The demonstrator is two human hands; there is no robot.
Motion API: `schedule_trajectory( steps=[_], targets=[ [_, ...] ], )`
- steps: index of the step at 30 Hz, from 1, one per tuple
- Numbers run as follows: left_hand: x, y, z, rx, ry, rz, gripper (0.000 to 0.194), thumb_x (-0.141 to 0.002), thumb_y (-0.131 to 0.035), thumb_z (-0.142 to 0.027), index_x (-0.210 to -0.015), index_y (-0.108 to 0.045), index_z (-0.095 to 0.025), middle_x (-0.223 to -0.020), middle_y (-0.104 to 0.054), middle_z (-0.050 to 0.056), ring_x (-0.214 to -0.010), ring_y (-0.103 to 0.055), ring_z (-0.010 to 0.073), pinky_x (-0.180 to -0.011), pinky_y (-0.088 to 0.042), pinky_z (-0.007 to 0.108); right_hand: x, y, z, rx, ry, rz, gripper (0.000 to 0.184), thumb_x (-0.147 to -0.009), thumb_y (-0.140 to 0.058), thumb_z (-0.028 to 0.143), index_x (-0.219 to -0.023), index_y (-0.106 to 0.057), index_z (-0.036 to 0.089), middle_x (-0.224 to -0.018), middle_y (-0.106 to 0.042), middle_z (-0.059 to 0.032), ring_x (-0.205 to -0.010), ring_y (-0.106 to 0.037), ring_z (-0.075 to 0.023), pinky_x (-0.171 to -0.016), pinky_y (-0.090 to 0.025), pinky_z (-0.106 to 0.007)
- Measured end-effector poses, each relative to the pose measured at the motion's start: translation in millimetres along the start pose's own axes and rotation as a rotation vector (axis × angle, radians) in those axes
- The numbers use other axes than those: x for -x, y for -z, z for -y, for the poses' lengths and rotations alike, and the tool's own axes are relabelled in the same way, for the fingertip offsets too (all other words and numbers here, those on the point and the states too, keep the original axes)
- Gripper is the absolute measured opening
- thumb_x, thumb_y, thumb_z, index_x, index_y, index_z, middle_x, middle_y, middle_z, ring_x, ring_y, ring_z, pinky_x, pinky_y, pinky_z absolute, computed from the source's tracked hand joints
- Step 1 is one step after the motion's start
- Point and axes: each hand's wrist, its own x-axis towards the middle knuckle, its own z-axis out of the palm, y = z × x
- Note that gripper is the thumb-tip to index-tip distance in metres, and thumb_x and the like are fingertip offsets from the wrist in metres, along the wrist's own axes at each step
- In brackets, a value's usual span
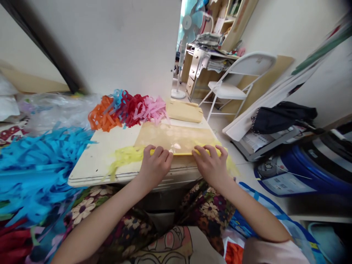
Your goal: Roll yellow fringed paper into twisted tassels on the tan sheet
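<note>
Both hands are at the front edge of a small cream table (pixel 103 156). My left hand (pixel 156 161) has its fingers curled and closed on a yellow paper strip (pixel 181 154), and my right hand (pixel 211 161) grips the same strip further right. Between the hands the strip runs straight along the edge. Thin yellow fringe (pixel 125 156) spreads out past the left hand, and more yellow fringe shows beyond the right. Under and behind the strip lies a tan, shiny sheet (pixel 176 135). The fingertips are partly hidden.
Orange, red and pink paper fringes (pixel 134 108) sit at the table's back left, beside a folded tan piece (pixel 184 111). A big blue fringe heap (pixel 41 161) lies left. On the right stand a white folding chair (pixel 228 91) and a blue drum (pixel 297 168). A fan (pixel 187 24) stands behind.
</note>
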Motion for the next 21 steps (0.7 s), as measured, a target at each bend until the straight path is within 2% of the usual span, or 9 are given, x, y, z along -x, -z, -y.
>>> schedule_trajectory(
  steps=[3, 9, 17, 21],
  targets=[
    [-1, -0.8, 3, -0.046, -0.026, -0.066, 0.017, -0.072, -0.043, -0.005, -0.071, -0.057, -0.015, -0.059, -0.057, -0.001, -0.065, -0.048, 0.0148, -0.07, -0.026, 0.035, -6, -3, 0, 0.014, 0.014, 0.013, 0.017, -0.074, -0.045, 0.009, -0.073, -0.058, 0.018, -0.089, -0.059, 0.0001, -0.083, -0.041, -0.0178, -0.081, -0.021, -0.037],
    [-2, -5.4, 3, -0.058, -0.064, -0.03, 0.017, -0.071, -0.042, -0.006, -0.067, -0.056, -0.015, -0.056, -0.054, 0.001, -0.063, -0.046, 0.0153, -0.07, -0.026, 0.035, -5, -19, 1, -0.091, -0.044, 0.071, 0.011, -0.07, -0.054, 0.015, -0.06, -0.055, 0.018, -0.075, -0.06, 0.0017, -0.074, -0.043, -0.0154, -0.078, -0.024, -0.035],
    [-2, -1.4, 2, -0.09, -0.092, -0.056, 0.016, -0.074, -0.043, -0.009, -0.078, -0.057, -0.015, -0.06, -0.054, 0.001, -0.065, -0.045, 0.0151, -0.07, -0.025, 0.034, -11, -4, -6, -0.265, -0.006, 0.187, 0.014, -0.071, -0.055, 0.03, -0.062, -0.057, 0.019, -0.089, -0.059, -0.0001, -0.084, -0.044, -0.0193, -0.084, -0.021, -0.044],
    [-1, -2.2, 1, -0.098, -0.093, -0.07, 0.016, -0.073, -0.043, -0.008, -0.078, -0.057, -0.015, -0.061, -0.054, 0.0, -0.065, -0.045, 0.0149, -0.07, -0.025, 0.034, -12, -8, -7, -0.228, 0.004, 0.151, 0.013, -0.073, -0.052, 0.026, -0.062, -0.056, 0.019, -0.092, -0.058, 0.0004, -0.087, -0.044, -0.0194, -0.087, -0.018, -0.047]
  ],
)
